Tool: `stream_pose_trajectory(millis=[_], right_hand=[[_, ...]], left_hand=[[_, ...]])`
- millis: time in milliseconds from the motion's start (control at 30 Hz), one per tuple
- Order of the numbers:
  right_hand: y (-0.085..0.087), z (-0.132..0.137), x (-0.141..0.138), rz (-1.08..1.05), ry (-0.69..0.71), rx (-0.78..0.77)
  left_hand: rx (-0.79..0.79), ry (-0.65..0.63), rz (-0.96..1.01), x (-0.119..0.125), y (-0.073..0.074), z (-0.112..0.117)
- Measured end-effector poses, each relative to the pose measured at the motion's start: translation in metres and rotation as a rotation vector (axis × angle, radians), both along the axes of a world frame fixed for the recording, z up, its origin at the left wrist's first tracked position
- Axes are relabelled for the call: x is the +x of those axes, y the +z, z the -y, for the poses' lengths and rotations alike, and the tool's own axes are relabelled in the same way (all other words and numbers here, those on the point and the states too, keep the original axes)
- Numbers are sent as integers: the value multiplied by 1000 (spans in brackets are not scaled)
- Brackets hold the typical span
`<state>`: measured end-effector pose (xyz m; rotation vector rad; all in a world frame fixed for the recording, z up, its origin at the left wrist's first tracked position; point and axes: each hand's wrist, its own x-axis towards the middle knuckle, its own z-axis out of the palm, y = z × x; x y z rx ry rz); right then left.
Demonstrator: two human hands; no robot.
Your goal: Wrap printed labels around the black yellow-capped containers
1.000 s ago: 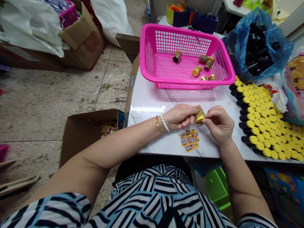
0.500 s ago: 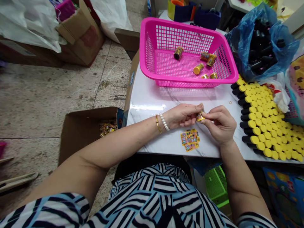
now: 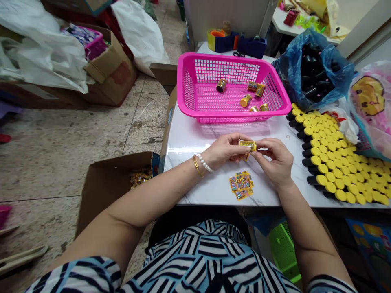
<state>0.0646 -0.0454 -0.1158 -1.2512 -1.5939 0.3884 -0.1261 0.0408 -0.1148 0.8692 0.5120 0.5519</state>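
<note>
A small yellow cylinder with a printed wrapper (image 3: 248,145) lies level between my two hands, above the white tabletop. My left hand (image 3: 224,149), wearing a pearl bracelet and a gold bangle, grips it between thumb and fingers. At its right end, the thumb and fingertips of my right hand (image 3: 275,159) pinch the edge. A bit of orange print shows under the left fingers; what it belongs to is partly hidden. On the table just below my hands lie several overlapping printed labels (image 3: 242,185), orange and pink.
A pink basket (image 3: 233,114) with several wrapped cylinders stands behind my hands. Right of it are rows of yellow-capped black tubes (image 3: 330,162) and a blue bag (image 3: 293,69) of black pieces. Tape dispensers (image 3: 252,47) sit at the back; an open carton (image 3: 100,179) is at left.
The wrapped cylinder has turned from tilted to level, and both hands have shifted slightly left. The view has tilted up a little. The labels on the table look unchanged.
</note>
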Motion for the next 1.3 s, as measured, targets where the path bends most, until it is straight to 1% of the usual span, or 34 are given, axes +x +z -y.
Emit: stream_pose_trajectory(millis=[67, 133, 200, 300, 367, 467, 533, 600, 667, 767, 867, 967, 1033, 1100, 1200, 1300], right_hand=[[1, 0, 3, 21, 17, 30], [1, 1, 5, 52, 27, 46], [2, 1, 6, 113, 36, 61], [3, 1, 9, 192, 35, 97], [3, 1, 9, 205, 34, 108], [-1, 0, 7, 98, 8, 36], [-4, -1, 5, -59, -12, -73], [-4, -2, 3, -207, 1, -186], [-2, -3, 4, -308, 47, -273], [4, -4, 9, -380, 158, -352], [6, -5, 14, -380, 225, -344], [3, -6, 14, -393, 221, -317], [0, -6, 11, -369, 219, -333], [-1, -5, 6, -286, 197, -309], [1, -5, -3, -58, 83, -177], [12, -14, -10, 156, 1, -87]], left_hand=[[-26, 3, 16, 0, 0, -1], [-14, 34, 18, 0, -1, -3], [52, 48, 19, -1, -2, -4], [164, -19, 10, -2, -1, -3], [217, -37, -6, -2, -1, -2], [277, 19, 5, 1, -3, 1], [318, 70, 31, 3, -4, 3], [333, 84, 39, 4, -4, 3], [306, 55, 17, 4, -4, 3], [218, -44, -16, 3, -5, 0], [95, -151, 23, 3, -7, -3], [34, -193, 37, 4, -10, -4], [63, -172, 0, 4, -11, -3], [110, -130, -42, 4, -11, -2], [164, -82, -73, 2, -11, -1], [194, 0, -132, 0, -11, -4]])
